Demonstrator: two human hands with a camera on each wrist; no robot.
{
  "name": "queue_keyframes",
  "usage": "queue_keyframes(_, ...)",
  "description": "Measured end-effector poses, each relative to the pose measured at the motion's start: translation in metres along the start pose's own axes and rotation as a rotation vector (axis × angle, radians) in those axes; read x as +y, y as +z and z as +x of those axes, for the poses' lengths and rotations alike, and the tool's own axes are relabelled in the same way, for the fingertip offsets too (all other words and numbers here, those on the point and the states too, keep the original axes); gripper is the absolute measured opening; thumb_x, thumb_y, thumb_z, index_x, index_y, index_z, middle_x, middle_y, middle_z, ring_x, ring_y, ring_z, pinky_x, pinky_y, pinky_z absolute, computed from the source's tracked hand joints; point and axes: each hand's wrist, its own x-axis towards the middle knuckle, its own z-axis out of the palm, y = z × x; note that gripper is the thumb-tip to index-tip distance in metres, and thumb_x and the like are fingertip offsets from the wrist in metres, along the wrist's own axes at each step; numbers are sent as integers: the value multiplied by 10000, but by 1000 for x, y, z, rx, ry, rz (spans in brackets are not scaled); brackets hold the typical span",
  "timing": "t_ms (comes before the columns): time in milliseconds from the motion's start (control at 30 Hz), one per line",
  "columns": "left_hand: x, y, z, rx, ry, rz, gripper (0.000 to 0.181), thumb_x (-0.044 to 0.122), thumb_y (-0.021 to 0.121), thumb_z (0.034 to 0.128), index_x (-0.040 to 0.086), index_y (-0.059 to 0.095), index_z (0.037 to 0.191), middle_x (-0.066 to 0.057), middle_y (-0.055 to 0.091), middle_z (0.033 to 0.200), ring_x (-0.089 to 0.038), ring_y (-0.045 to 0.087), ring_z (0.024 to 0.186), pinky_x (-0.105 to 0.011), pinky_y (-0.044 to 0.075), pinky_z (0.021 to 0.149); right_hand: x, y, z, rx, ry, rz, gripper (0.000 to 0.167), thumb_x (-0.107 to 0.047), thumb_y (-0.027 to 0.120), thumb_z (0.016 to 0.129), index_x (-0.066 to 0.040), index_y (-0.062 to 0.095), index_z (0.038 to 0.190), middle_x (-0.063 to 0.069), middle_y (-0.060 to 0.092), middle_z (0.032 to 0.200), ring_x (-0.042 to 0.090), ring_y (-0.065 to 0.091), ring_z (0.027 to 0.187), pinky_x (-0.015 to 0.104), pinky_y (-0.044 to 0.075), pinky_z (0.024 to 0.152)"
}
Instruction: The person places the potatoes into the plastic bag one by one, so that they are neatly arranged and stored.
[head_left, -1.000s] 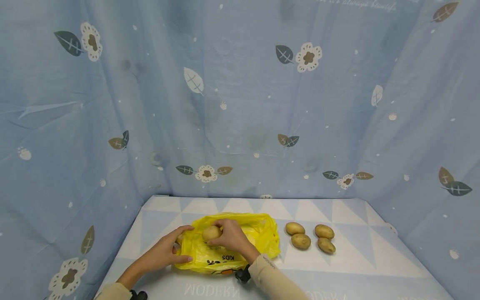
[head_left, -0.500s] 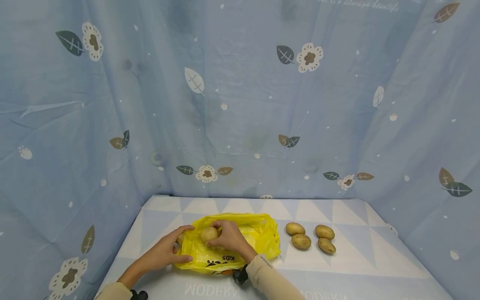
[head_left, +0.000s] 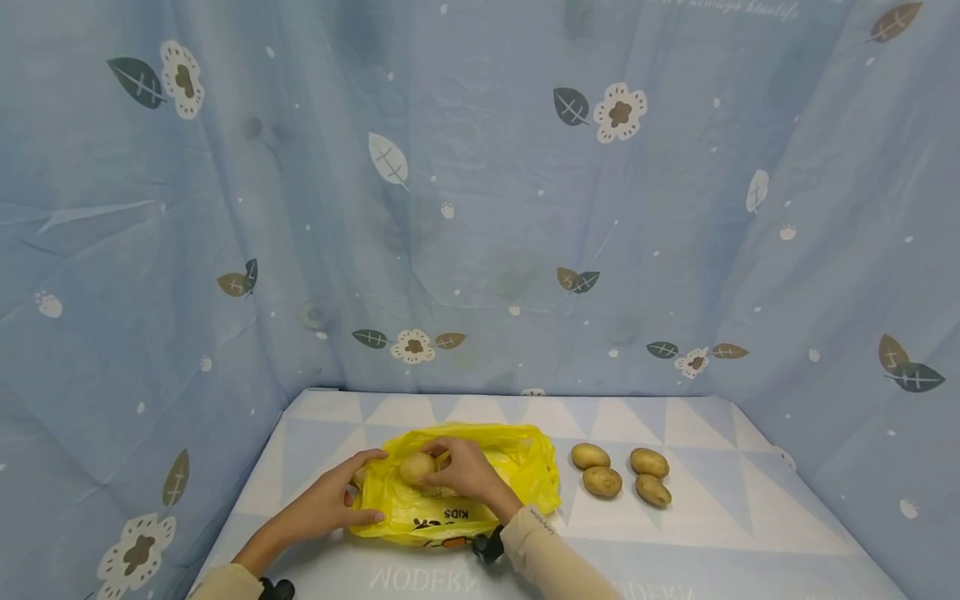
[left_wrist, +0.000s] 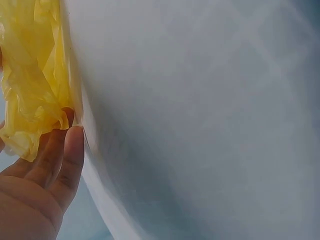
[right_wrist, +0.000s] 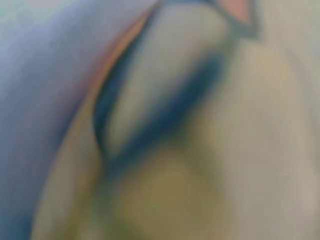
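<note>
Round, pale yellow-brown potato (head_left: 417,469): within the mouth outline of the crinkled yellow plastic bag (head_left: 536,479); resting or lifted, cannot tell. Right hand (head_left: 467,473) pinches it, thumb and fingers at its right side; right wrist view too blurred to add detail. Left hand (head_left: 318,504) spread wide at the bag's left end, fingers touching the plastic. Four brown oval potatoes (head_left: 602,482) right of the bag, in two pairs, on the triangle-patterned table (head_left: 720,533). Judgement: keep the pinch firm, clear of loose plastic; left hand should steady the bag without pulling its rim inward.
</note>
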Motion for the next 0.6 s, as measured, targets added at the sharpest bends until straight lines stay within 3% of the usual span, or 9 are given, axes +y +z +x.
queue_keyframes(233,1,-3,0,18,-11,22,868,371,874,830,173,422,1544,-178,447,1539,-234,522,782,-309,469,623,0,-32,-14,-7,-7,18,349,-257,836,889,-122,745,1197,60,723,1120,118,643,860,280,537,717)
queue_keyframes(600,3,-3,0,14,-11,26,870,359,876,831,161,421,1545,-191,438,1542,-248,525,846,-310,464,624,25,-92,-50,98,-48,-18,412,-313,811,911,-101,717,1252,103,710,1182,154,665,933,297,555,773)
